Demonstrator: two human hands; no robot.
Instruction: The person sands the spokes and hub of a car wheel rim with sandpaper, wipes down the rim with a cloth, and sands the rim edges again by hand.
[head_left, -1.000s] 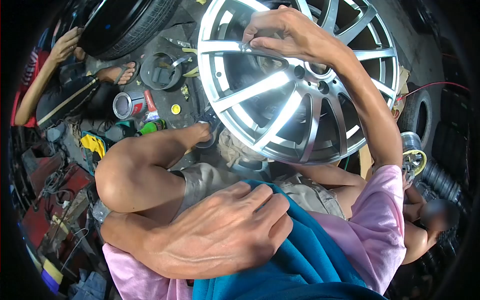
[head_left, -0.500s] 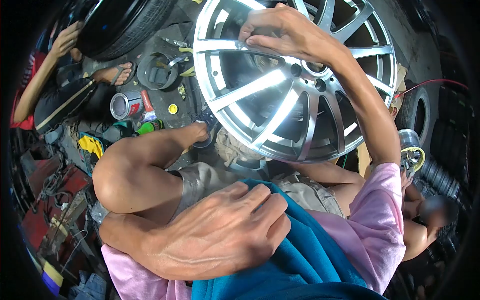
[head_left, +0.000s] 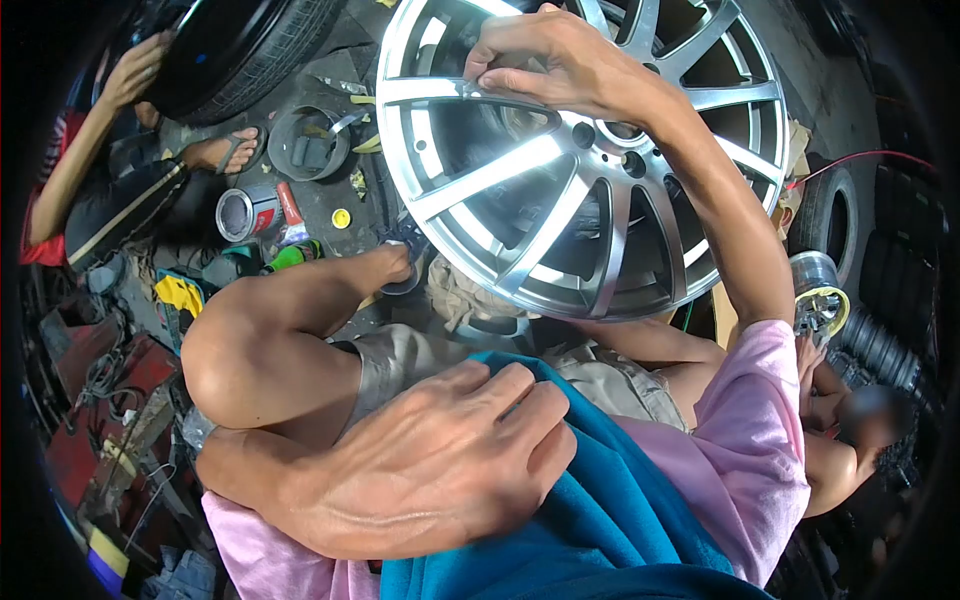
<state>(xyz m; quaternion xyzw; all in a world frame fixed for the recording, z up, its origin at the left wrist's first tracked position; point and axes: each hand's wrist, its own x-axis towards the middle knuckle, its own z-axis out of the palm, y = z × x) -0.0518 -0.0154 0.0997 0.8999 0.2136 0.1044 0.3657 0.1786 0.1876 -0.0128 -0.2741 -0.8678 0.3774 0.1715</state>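
Observation:
A silver multi-spoke wheel rim point(head_left: 540, 170) stands tilted in front of my legs. Over its left upper spoke is my right hand point(head_left: 570, 70), thumb and fingers pinched together at the spoke's surface; whatever is between the fingertips is too small to make out. My left hand point(head_left: 440, 460) lies low across my body, back upward, with its fingers curled round the teal cloth point(head_left: 590, 500) on my front. Their fingertips are hidden. Beneath the rim, between my legs, is a crumpled beige cloth point(head_left: 465, 295).
At upper left a person's hand point(head_left: 135, 70) touches a tire point(head_left: 265, 60). A bucket point(head_left: 307, 142), a paint can point(head_left: 248, 213) and a yellow lid point(head_left: 341, 218) are on the floor. Another person point(head_left: 825, 455) sits at right near a metal can point(head_left: 815, 275); a tire point(head_left: 830, 225) stands behind.
The rim and surroundings have shifted slightly left in view. My right hand stays pinched at the same spoke, and my left hand keeps its curled pose on the cloth.

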